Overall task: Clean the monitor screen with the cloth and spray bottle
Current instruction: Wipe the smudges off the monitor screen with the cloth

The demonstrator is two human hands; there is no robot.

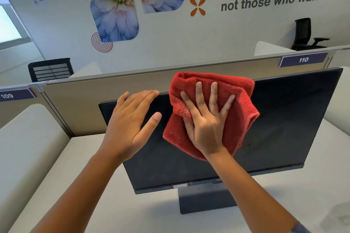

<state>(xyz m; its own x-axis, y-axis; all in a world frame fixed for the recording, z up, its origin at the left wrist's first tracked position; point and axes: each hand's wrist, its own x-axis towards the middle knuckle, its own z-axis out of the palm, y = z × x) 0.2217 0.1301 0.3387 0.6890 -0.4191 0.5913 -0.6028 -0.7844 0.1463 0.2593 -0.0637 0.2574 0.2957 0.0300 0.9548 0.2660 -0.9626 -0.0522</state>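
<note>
A: What fills the view?

B: A white desk [113, 195] against a beige partition [85, 104], and on it the dark monitor [284, 119], standing upright on its stand [206, 200]. The screen is off and faces the person.

A: And the cloth?

B: The red cloth [236, 100] is bunched and pressed flat against the upper middle of the screen, its top fold just reaching the monitor's upper edge.

A: Hands?

B: The right hand [206, 121] lies spread over the cloth, fingers splayed, palm pushing it onto the glass; it pins the cloth more than it grips it. The left hand [130, 119] is flat and unclenched, holding nothing, fingertips resting at the top edge of the monitor near its left corner, which looks like bracing.

A: The spray bottle?

B: I cannot make one out. There is only a faint blur at the lower right of the desk, too vague to name.

A: So how should this wiping step go?

B: I'd judge light, even pressure best, with the palm flat so the cloth doesn't ride up. Long overlapping passes, top to bottom, should catch the faint smudges showing on the right half. Keeping the left hand on the frame, not the glass, would steady the panel without leaving new fingerprints.
</note>
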